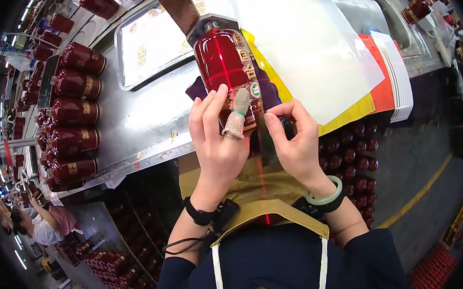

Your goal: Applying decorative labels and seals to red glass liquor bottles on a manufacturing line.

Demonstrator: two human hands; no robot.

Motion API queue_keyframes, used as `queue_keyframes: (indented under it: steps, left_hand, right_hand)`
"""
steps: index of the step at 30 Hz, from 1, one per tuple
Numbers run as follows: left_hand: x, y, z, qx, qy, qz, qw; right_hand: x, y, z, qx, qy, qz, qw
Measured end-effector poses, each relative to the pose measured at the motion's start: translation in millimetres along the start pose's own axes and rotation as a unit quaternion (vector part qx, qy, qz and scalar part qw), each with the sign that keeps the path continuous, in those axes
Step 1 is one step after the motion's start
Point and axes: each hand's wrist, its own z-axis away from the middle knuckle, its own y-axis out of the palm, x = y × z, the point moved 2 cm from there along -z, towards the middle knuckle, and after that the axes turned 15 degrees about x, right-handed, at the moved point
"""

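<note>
A glossy dark red bottle [218, 56] with gold lettering and a small round green-and-white sticker lies in front of me, its neck pointing away. Beneath it is a dark purple cloth [274, 84]; its neck meets a metal bracket [196, 27]. My left hand [217, 129] rests on the bottle's lower left part, fingers stretched out, one wearing a cloth finger cover [236, 119]. Beside the lower right edge, my right hand [296, 139] has thumb and forefinger pinched together; whatever is between them is too small to make out. A black rounded object [288, 128] shows behind those fingers.
Red laser lines cross the bottle. Several similar bottles [73, 138] lie stacked at the left, near a metal tray [153, 53] with gold labels. White sheets [300, 46] and yellow and orange ones cover the bench at right. Farther left a person [45, 224] works.
</note>
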Motion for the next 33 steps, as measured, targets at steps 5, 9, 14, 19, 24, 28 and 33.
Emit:
queue_keyframes:
  steps: [5,9,14,19,24,28,33]
  left_hand:
    - [16.3,7.4,15.1,-0.053,-0.026,0.156,0.986]
    - [14.5,4.4,19.2,-0.025,-0.085,0.185,0.979]
    - [-2.8,-1.4,2.7,-0.047,0.029,0.026,0.998]
    - [6.6,5.0,3.9,-0.016,0.068,-0.011,0.998]
    - [15.5,1.9,18.8,-0.062,-0.001,0.132,0.989]
    - [4.4,-3.0,16.9,-0.063,-0.026,0.111,0.991]
    - [7.9,2.2,1.7,-0.027,0.053,0.019,0.998]
  right_hand:
    - [-5.8,-3.3,0.6,-0.021,-0.003,-0.014,1.000]
    - [-4.4,-0.9,0.5,-0.016,-0.008,0.001,1.000]
    - [-2.1,3.8,0.5,-0.008,-0.017,-0.008,1.000]
    - [-7.8,2.9,0.4,-0.019,-0.017,-0.007,1.000]
    - [-10.6,2.1,-0.9,-0.018,-0.023,-0.010,1.000]
    - [-7.9,4.5,0.0,-0.014,-0.021,-0.013,1.000]
    - [-7.1,2.4,1.4,-0.026,-0.025,-0.002,0.999]
